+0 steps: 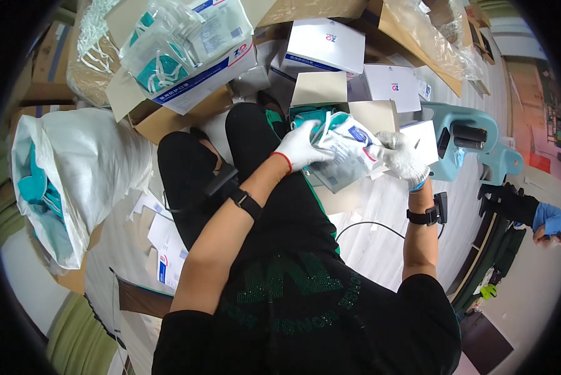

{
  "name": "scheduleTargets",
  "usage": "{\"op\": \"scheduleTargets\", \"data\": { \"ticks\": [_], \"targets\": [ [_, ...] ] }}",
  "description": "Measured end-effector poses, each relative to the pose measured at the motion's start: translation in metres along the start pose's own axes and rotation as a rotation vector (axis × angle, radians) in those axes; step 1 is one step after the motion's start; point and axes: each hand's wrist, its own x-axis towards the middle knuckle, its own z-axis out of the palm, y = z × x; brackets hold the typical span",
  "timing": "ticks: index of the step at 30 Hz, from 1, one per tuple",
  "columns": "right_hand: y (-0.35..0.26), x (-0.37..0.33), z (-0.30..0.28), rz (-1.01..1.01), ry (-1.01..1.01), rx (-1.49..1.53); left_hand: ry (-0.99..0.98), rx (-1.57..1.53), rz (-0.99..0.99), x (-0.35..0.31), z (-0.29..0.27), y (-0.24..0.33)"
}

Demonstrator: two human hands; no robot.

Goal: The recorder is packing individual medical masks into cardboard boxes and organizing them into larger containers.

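My left hand [300, 147] wears a white knit glove and grips the left end of a clear plastic packet [343, 150] holding teal and white masks. On the packet's right end my right hand [404, 159], gloved the same way, is closed. Both hands hold the packet just above an open small white carton [380, 115] with its flap up. My legs in black trousers [199, 181] are folded under the hands.
A big white sack [74, 169] of teal masks lies at left. Cardboard boxes with bagged masks [174, 50] and white cartons [327, 44] crowd the far side. A teal machine [465, 140] stands at right. Another person's blue-gloved hand [546, 219] shows at far right. Flat cartons [168, 250] lie on the floor.
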Motion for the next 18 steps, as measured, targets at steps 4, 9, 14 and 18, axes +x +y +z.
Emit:
{"op": "scheduleTargets", "data": {
  "ticks": [4,9,14,18],
  "targets": [
    [-0.014,-0.011,0.016,0.184,0.063,0.168,0.030,-0.210,-0.188,-0.004,0.026,-0.022],
    [0.001,-0.019,0.015,0.263,-0.085,0.064,0.111,0.063,-0.225,-0.009,0.042,0.013],
    [0.020,-0.029,0.020,0.073,0.042,0.287,-0.003,0.019,-0.160,-0.016,0.037,0.023],
    [0.013,-0.016,0.032,0.064,0.270,0.344,0.031,-0.001,-0.114,-0.027,0.049,0.022]
  ]
}}
